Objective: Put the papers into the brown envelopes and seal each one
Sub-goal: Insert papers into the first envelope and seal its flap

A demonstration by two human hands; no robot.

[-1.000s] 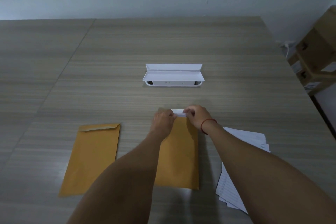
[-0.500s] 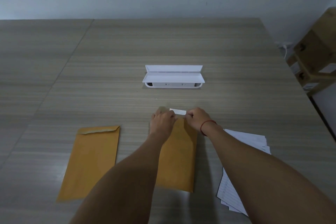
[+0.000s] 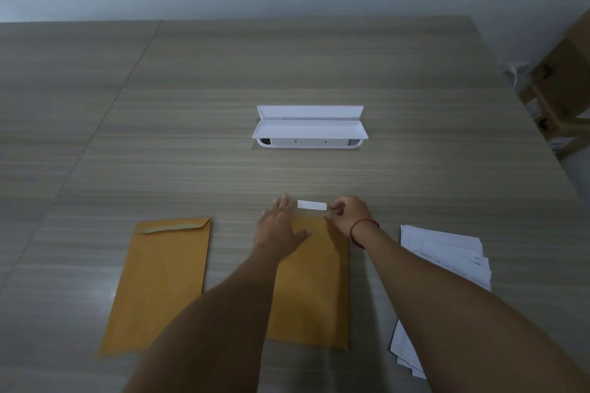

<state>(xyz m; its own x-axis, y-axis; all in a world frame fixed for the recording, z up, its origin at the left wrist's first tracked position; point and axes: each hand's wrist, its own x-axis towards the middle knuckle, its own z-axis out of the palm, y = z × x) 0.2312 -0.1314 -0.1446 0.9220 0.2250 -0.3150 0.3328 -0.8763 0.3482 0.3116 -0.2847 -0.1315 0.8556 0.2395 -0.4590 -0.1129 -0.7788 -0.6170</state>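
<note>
A brown envelope (image 3: 314,284) lies lengthwise in front of me on the wooden table (image 3: 287,67). My left hand (image 3: 279,226) lies flat on its top left part with fingers spread. My right hand (image 3: 349,214) pinches the right end of a small white strip (image 3: 312,205) that sticks out past the envelope's top edge. A second brown envelope (image 3: 159,281) lies to the left with its flap folded down. A loose stack of white papers (image 3: 447,265) lies to the right, partly under my right forearm.
A white open-lidded box (image 3: 309,132) stands at the table's middle, beyond my hands. Cardboard boxes (image 3: 562,89) and a white cable sit on the floor past the table's right edge. A wall runs along the back.
My left hand has opened from gripping the envelope's top to lying flat on it. The white strip now shows more fully beyond the top edge, held by my right hand.
</note>
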